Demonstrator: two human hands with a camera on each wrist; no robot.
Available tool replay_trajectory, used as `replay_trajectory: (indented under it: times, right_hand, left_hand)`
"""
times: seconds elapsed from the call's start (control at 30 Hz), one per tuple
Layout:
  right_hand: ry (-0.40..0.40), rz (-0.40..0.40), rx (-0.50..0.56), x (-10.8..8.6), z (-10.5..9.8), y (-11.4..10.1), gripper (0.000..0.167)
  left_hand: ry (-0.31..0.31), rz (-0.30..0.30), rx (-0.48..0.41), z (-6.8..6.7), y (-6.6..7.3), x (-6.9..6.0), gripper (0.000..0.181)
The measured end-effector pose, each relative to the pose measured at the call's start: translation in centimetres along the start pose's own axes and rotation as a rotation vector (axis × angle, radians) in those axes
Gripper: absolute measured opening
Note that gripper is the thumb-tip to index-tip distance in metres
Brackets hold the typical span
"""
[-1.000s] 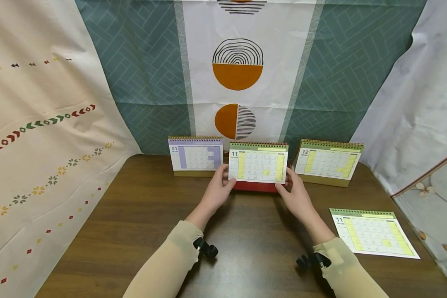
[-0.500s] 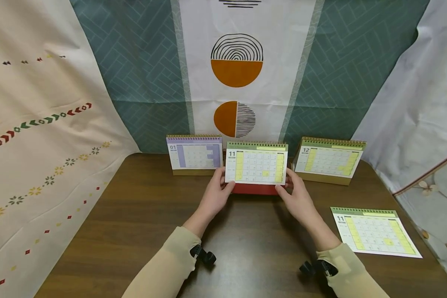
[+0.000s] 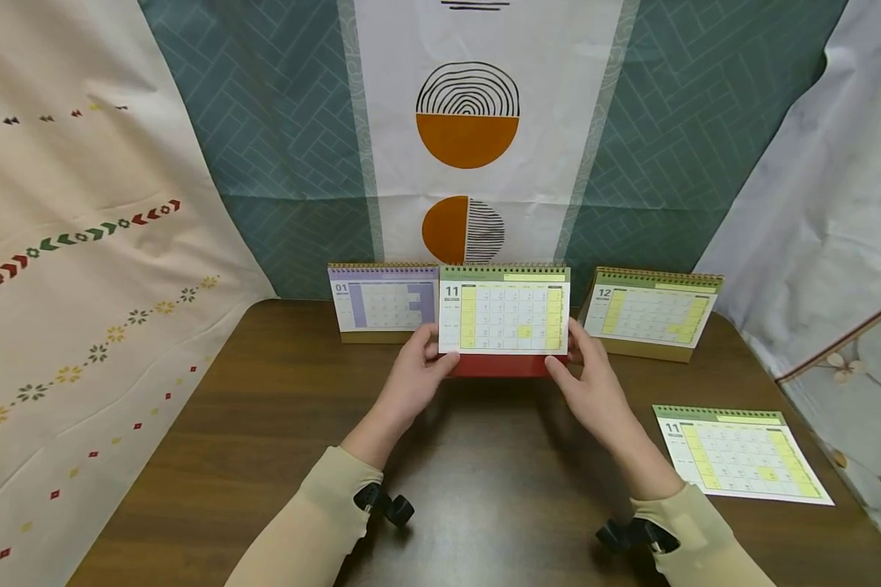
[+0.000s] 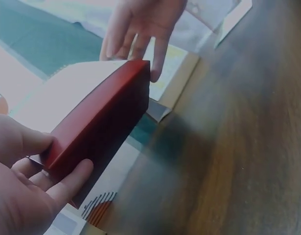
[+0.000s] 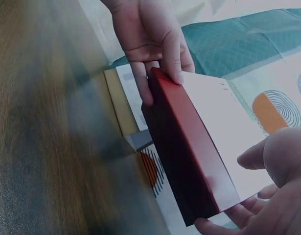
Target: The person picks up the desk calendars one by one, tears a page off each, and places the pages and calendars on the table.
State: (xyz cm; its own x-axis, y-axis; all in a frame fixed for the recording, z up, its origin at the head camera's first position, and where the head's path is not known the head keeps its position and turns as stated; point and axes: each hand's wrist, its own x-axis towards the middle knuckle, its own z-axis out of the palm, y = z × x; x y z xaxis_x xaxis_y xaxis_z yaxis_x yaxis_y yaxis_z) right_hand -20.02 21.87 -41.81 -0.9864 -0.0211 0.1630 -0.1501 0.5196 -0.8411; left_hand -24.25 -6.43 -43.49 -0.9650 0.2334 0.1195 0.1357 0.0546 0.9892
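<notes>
A desk calendar (image 3: 506, 314) with a red base (image 4: 99, 110) and a green-topped page marked 11 is held off the table between both hands. My left hand (image 3: 414, 371) grips its lower left corner, thumb in front and fingers behind and below. At the lower right corner, my right hand (image 3: 590, 379) holds it the same way, with the thumb near the page's bottom edge. From the right wrist view, the underside of the red base (image 5: 189, 142) shows, tilted. The calendar's back is hidden in the head view.
Behind, to the left, stands a purple calendar (image 3: 385, 306) marked 01, partly overlapped by the held one. A green calendar (image 3: 649, 314) marked 12 stands at right. A loose page (image 3: 741, 456) marked 11 lies on the brown table (image 3: 264, 456). Patterned cloths (image 3: 279, 147) hang around.
Both hands have raised the red-based calendar off the table and brought it slightly closer, so it looks larger. The other calendars and the loose page stay where they were.
</notes>
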Motion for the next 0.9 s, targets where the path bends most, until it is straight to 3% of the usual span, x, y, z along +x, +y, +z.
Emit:
replay_trajectory:
  times: [0.4,0.67,0.9]
  right_hand:
    - [0.06,-0.07,0.002,-0.5,0.3,-0.7,0.085]
    - [0.081,-0.098,-0.025,-0.7,0.5,-0.7,0.085]
    - [0.15,-0.134,-0.025,-0.6,0.4,-0.8,0.079]
  left_hand:
    - [0.042,-0.012,-0.013,-0.2,1.4,-0.3,0.035]
    - [0.053,-0.028,-0.064,-0.2,1.3,-0.4,0.033]
    - [0.053,-0.03,-0.066,0.0,1.3,-0.4,0.031]
